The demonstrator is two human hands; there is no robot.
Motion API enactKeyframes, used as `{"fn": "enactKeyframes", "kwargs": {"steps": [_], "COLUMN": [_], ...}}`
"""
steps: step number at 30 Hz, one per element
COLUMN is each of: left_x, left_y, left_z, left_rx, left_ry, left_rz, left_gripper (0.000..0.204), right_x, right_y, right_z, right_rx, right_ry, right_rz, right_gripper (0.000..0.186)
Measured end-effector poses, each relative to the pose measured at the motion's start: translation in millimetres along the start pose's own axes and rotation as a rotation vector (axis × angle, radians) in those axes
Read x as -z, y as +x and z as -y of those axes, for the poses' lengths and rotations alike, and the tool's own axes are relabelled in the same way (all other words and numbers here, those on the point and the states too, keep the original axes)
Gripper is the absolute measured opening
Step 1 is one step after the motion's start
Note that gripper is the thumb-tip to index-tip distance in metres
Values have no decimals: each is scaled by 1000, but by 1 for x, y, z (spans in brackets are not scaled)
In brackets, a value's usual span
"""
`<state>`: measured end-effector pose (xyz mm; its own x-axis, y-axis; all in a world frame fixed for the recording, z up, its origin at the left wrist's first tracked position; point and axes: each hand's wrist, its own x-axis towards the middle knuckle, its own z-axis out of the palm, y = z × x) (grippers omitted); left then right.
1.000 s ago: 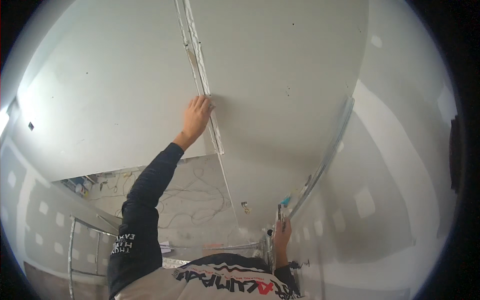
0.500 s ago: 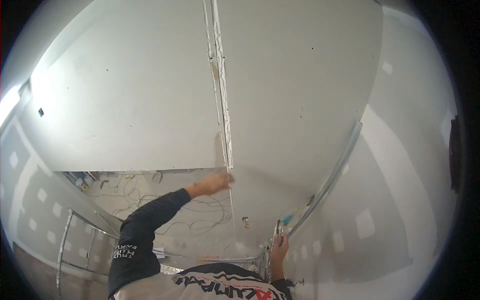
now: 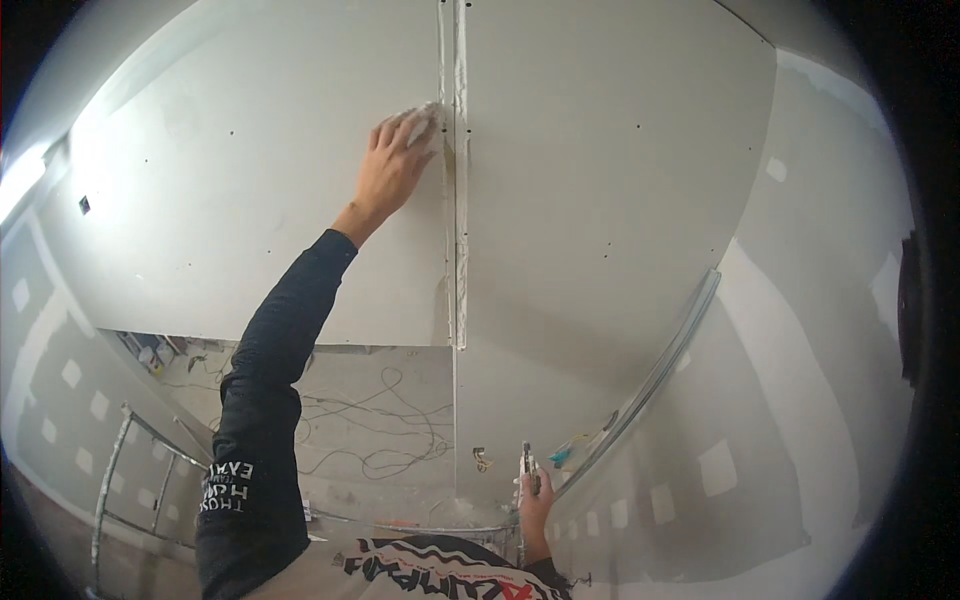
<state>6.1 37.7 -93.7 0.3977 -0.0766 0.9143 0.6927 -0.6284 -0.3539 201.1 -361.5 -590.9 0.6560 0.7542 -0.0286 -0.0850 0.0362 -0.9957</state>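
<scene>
Two large grey-white plasterboard sheets (image 3: 560, 150) meet at a seam (image 3: 459, 200) that has ragged white compound along both edges. My left hand (image 3: 393, 165) is raised at the left edge of the seam, its fingers bent around a crumpled white wad (image 3: 427, 120). What the wad is made of cannot be told. Low on the right, my right hand (image 3: 535, 490) grips a narrow upright hand tool (image 3: 527, 462) with metal and white-smeared parts; its exact kind is unclear.
Below the left sheet's edge, loose cables (image 3: 385, 420) lie on the floor. A metal frame (image 3: 115, 460) stands lower left. A metal track (image 3: 650, 375) runs along the right wall, near a turquoise item (image 3: 562, 455). Wires (image 3: 482, 459) poke through the right sheet. A lamp (image 3: 20, 185) shines far left.
My left hand has moved up along the seam from its lower end, and the white wad now shows in it. My right hand still holds the tool, slightly further left in view.
</scene>
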Motion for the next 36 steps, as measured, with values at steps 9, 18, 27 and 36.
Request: {"fn": "enactKeyframes", "kwargs": {"steps": [9,18,27,36], "left_x": [-16,3,14,40], "left_y": [-144,-208,-62,81], "left_z": [-29,-52,24,82], "left_rx": [-506,-573,-568,-279], "left_ry": [-78,141,344,236], "left_rz": [627,892,509,217], "left_gripper": [60,87,81,70], "right_x": [16,5,2,-2], "right_y": [-3,5,-8,-11], "right_z": [-25,10,-1,5], "right_rx": [157,-11,-24,9], "right_ry": [-52,-118,65,139], "right_rz": [-37,-83,10,88], "right_gripper": [23,35,31,38]}}
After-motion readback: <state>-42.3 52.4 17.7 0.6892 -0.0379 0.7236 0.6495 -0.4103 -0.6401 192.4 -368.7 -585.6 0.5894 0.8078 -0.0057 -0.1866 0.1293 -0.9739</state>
